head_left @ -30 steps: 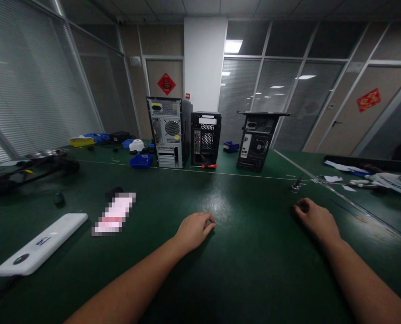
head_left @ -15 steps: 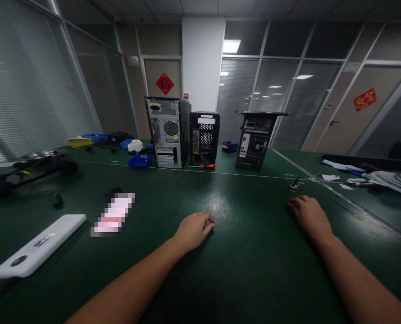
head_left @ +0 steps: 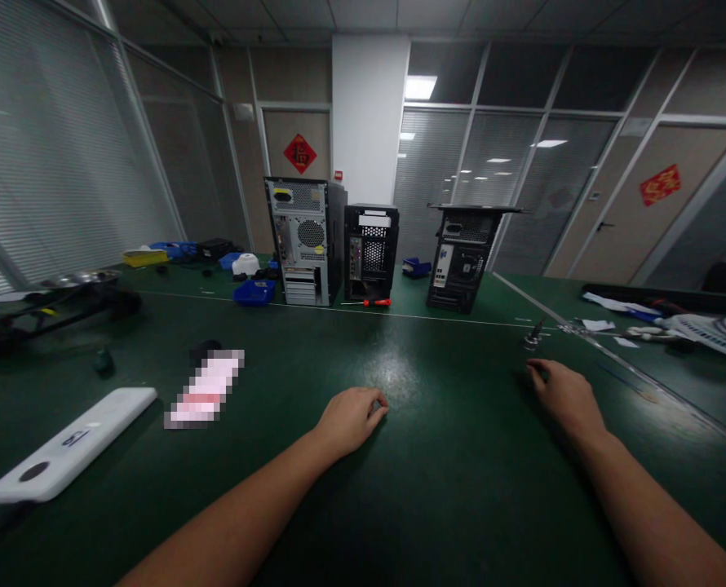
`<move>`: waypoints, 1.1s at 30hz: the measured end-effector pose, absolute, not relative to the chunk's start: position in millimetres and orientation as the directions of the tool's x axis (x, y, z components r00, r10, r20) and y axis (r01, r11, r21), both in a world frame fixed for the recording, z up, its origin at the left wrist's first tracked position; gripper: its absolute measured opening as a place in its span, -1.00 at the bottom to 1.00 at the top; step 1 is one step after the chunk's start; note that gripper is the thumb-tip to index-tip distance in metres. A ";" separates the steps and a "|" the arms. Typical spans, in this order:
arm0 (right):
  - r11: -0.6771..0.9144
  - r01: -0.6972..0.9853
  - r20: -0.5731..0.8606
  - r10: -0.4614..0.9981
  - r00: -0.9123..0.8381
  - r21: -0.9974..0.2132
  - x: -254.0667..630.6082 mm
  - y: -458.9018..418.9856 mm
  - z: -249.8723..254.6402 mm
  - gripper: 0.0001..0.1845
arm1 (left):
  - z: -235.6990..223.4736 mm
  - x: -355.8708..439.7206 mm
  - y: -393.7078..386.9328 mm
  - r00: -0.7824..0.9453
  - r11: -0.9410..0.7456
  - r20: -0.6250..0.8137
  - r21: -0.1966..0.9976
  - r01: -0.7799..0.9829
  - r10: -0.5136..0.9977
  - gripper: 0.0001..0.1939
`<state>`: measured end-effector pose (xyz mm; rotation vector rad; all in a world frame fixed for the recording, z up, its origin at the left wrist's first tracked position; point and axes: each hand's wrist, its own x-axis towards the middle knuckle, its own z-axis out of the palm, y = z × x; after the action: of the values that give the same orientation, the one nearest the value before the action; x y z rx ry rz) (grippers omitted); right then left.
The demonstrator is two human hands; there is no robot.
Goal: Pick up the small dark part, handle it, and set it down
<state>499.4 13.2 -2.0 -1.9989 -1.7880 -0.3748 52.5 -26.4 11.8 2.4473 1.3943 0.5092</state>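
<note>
My left hand (head_left: 351, 420) rests on the dark green table (head_left: 449, 456) near the middle. Its fingers curl in towards the thumb; a small greyish patch shows between them, too small to name. To the right, my right hand (head_left: 564, 398) is low over the table, its thumb and forefinger apart and nothing visible between them. Just beyond its fingertips stands a small dark metal piece with a pointed top (head_left: 533, 336). Farther back, a red-handled screwdriver (head_left: 375, 302) lies in front of a small black computer tower (head_left: 372, 253), out of reach of both hands.
A large grey computer tower (head_left: 305, 240) and another black tower (head_left: 461, 257) flank the small one. Blue bins (head_left: 254, 293) lie at the back left. A white oblong device (head_left: 75, 444) and a blurred-out pink item (head_left: 207, 391) are at left. Cable trunking (head_left: 632, 359) crosses the right side.
My right hand has shifted slightly right, and its thumb and forefinger show a wider gap. The left hand stays in place. The view has tilted up very slightly.
</note>
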 end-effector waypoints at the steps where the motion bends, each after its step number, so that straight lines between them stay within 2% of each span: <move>1: -0.086 0.986 0.471 0.870 0.144 -0.142 500.4 13.5 -2.2 -0.54 | 11.7 52.5 -26.2 0.473 -0.496 0.163 0.405 0.768 0.866 -0.81; 16: -0.069 0.979 0.517 0.841 0.160 -0.191 512.7 22.2 -13.1 -0.55 | 10.5 52.8 -25.4 0.480 -0.504 0.165 0.391 0.770 0.862 -0.80; 19: -0.108 0.953 0.487 0.840 0.240 -0.284 516.4 23.1 -15.9 -0.56 | 10.3 52.5 -25.8 0.480 -0.504 0.166 0.393 0.769 0.861 -0.80; 22: -0.151 0.880 0.399 0.848 0.350 -0.451 522.9 25.1 -19.2 -0.54 | 10.4 52.5 -26.1 0.482 -0.506 0.167 0.389 0.770 0.860 -0.81; 26: -0.136 0.794 0.320 0.865 0.387 -0.592 526.7 26.5 -20.9 -0.51 | 10.9 53.1 -26.2 0.480 -0.503 0.161 0.383 0.775 0.862 -0.80; 29: -0.158 0.794 0.317 0.858 0.405 -0.588 522.4 24.3 -19.8 -0.49 | 10.8 53.6 -26.1 0.481 -0.504 0.161 0.385 0.773 0.862 -0.80; 33: -0.181 0.836 0.332 0.858 0.392 -0.519 517.8 20.2 -19.4 -0.43 | 9.5 53.8 -25.7 0.489 -0.508 0.156 0.388 0.769 0.858 -0.80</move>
<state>517.8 20.2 -19.4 -2.0144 -1.4447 0.0454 53.8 -25.7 9.5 2.4701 1.3832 0.4841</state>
